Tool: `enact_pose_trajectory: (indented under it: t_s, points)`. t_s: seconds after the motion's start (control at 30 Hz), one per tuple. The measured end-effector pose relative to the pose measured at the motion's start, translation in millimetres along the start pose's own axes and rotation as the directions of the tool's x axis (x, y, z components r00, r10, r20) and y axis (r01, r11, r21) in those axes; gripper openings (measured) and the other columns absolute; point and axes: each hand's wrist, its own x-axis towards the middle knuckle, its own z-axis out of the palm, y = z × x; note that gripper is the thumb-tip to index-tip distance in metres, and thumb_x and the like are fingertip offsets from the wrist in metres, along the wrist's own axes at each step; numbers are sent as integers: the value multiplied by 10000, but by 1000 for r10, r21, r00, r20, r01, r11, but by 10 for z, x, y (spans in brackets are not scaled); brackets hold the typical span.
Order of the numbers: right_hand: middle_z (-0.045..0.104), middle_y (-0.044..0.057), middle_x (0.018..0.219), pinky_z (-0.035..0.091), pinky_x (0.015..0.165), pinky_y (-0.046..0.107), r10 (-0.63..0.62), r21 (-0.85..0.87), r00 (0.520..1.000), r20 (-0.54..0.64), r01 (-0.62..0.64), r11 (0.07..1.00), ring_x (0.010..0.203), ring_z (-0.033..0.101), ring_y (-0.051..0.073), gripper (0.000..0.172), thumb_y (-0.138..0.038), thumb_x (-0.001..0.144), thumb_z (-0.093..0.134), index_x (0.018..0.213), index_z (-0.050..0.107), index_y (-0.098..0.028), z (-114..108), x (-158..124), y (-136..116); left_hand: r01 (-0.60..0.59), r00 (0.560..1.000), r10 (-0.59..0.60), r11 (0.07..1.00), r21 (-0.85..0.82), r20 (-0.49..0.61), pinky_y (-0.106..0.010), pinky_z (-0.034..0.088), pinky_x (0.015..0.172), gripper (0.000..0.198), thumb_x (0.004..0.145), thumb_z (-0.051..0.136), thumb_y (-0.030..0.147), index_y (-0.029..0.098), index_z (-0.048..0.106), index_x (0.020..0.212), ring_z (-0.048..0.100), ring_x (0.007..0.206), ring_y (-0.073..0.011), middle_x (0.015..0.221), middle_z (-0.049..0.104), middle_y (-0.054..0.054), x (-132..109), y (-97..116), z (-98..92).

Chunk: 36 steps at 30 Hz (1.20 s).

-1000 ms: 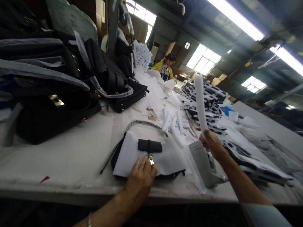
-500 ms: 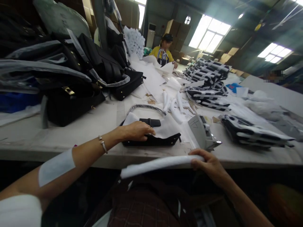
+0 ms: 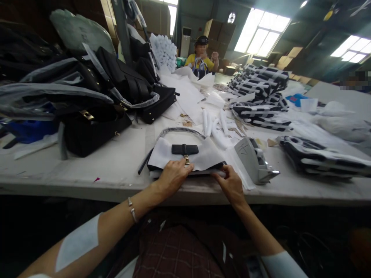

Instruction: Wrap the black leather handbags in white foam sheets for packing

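At left we see heaped black handbags with gold fittings (image 3: 95,135), their handles wrapped in clear film. At centre, on the white worktable (image 3: 116,173), lies one black handbag with a rectangular tab (image 3: 184,149). We judge the work partly done: its film-wrapped handle (image 3: 182,130) and white covering sheet (image 3: 207,156) are in place, but its black front edge shows bare. Our left hand (image 3: 174,175) lies with bent fingers at the gold clasp (image 3: 187,159); we cannot tell whether it grips. Our right hand (image 3: 232,185) pinches a soft white strip (image 3: 220,173), not fully seated, beside the grey angular dispenser (image 3: 245,156).
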Motion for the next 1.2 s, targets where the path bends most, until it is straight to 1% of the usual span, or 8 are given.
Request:
enact_pose_trajectory:
  t_s: [0.1,0.23,0.33,0.47,0.6,0.8,1.0,1.2]
  points:
    - [647,52,850,502,692,363,-268,-169,955,-130,245,955,754,618,230,428,-593,797,686,944,598,-202,-74,-27,59,36,987,-28,998,52,-160,-396,512,873,381,956,451,107,213,532,1313,630,987,-242,1060,635,-109,-118,107,263]
    - [664,99,1028,509,896,450,-680,-334,692,-243,598,728,1017,642,279,345,-342,829,761,1091,580,-211,-277,-80,-125,12,974,2,998,62,-225,-395,506,901,360,959,474,133,206,534,1306,622,1010,-243,1070,638,-108,-144,85,384]
    - [637,123,1262,402,1080,545,-825,-372,564,22,771,517,1276,536,322,456,-252,857,736,1271,547,-231,-315,-44,-348,-9,968,28,997,74,-250,-391,504,899,365,958,488,145,197,525,1318,620,1033,-246,1088,639,-119,-134,67,409]
    - [615,87,1361,244,1186,595,-803,-314,469,367,875,368,1366,460,296,402,-142,958,543,1354,538,-207,-145,144,-489,-41,957,65,995,91,-281,-385,504,902,380,958,495,146,201,517,1333,624,1049,-243,1093,646,-121,-127,38,383]
    - [684,90,1251,274,1194,550,-799,-281,432,419,898,338,1203,603,249,339,-115,977,479,1291,598,-163,36,261,-638,-86,965,108,991,101,-239,-356,525,846,378,961,493,143,221,530,1329,649,964,-221,1042,660,-96,-195,-189,242]
    - [630,109,1330,288,1178,569,-777,-294,441,450,894,337,1297,512,298,420,-81,951,453,1347,567,-159,333,280,-766,-53,940,102,986,158,-325,-396,508,950,419,952,474,96,239,547,1338,637,1090,-235,1181,658,-113,-419,-626,307]
    - [616,101,1359,401,1103,461,-785,-234,480,391,877,419,1251,551,242,432,-92,973,413,1374,546,-180,602,306,-422,22,904,65,980,198,-422,-433,485,990,422,952,472,112,222,553,1351,613,1172,-280,1224,658,-139,-437,-552,534]
    - [614,101,1360,383,1110,487,-762,-277,536,363,843,461,1267,532,252,425,-120,983,422,1379,549,-206,626,194,-433,43,938,50,965,258,-344,-467,448,1035,452,955,454,111,200,506,1394,588,1219,-298,1279,629,-175,-483,-467,474]
